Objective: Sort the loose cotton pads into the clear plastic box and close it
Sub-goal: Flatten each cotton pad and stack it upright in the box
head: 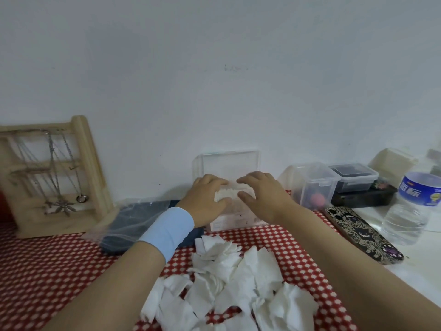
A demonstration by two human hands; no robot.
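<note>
Cotton pads [227,196] tight in both grips, left hand [205,199] and right hand [265,197] (over the clear box [238,222])

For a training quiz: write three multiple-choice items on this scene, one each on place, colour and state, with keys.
1. The loose pad pile lies: A. nearer the person than the clear box; B. behind it; C. on a phone.
2. The wrist band is: A. red; B. light blue; C. black.
3. The box lid is: A. shut; B. missing; C. open, upright.
A: pile lies before the box. B: band looks pale blue. C: lid stands raised behind left hand and right hand gripping a pad stack.
</note>
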